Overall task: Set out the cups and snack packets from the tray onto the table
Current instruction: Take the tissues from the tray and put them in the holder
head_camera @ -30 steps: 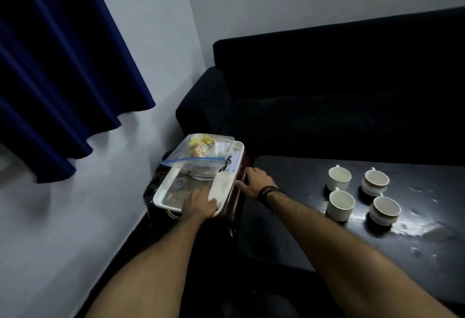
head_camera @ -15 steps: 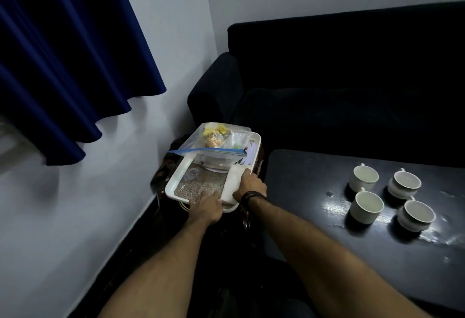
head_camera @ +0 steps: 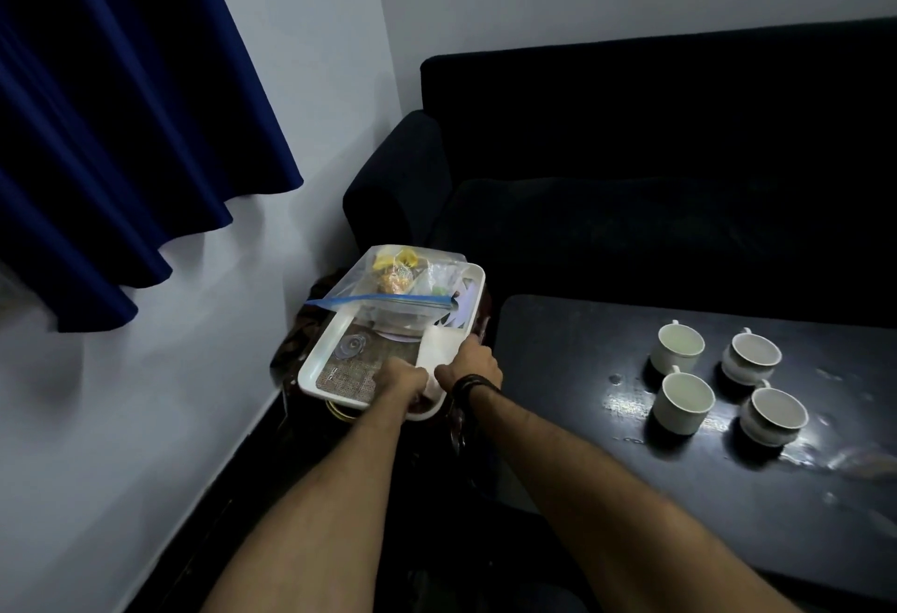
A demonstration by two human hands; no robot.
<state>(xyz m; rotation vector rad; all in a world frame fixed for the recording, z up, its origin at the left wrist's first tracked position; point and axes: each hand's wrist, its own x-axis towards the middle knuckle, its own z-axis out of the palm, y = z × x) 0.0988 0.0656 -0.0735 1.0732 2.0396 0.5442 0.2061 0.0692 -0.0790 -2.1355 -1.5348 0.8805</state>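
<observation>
Item: white tray (head_camera: pixel 324 354) on side stand, snack bag (head_camera: pixel 405 289) aboard, four cups (head_camera: pixel 728 384) already tabled; my left hand (head_camera: pixel 403 377) and right hand (head_camera: pixel 468 365) curl over near rim—I'd lift level.

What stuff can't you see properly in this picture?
Head view only:
- Snacks inside the clear zip bag: blurred by crinkled plastic.
- What the white plastic tray rests on: hidden beneath it, dark.
- Fingers of the left hand and right hand: hidden behind their knuckles.
- Four white ceramic cups: contents unclear.
</observation>
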